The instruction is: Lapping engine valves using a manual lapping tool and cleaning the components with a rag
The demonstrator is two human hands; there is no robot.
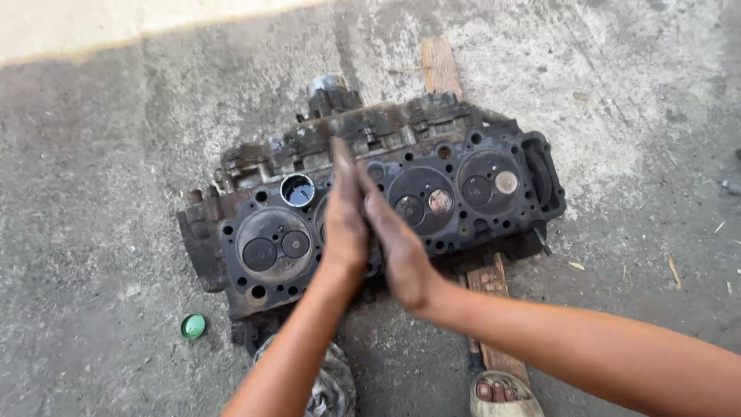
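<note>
A green cap lies on the concrete floor left of the cylinder head, which rests on a wooden plank. Three chambers show their valves; over the second, the left hand and right hand press palms together, fingers straight, grasping nothing, so work there looks unfinished

Beneath the grimy left hand and right hand, the cylinder head is showing sooty black with rusty brown patches. Left of them a small green cap is lying on mottled grey concrete.
</note>
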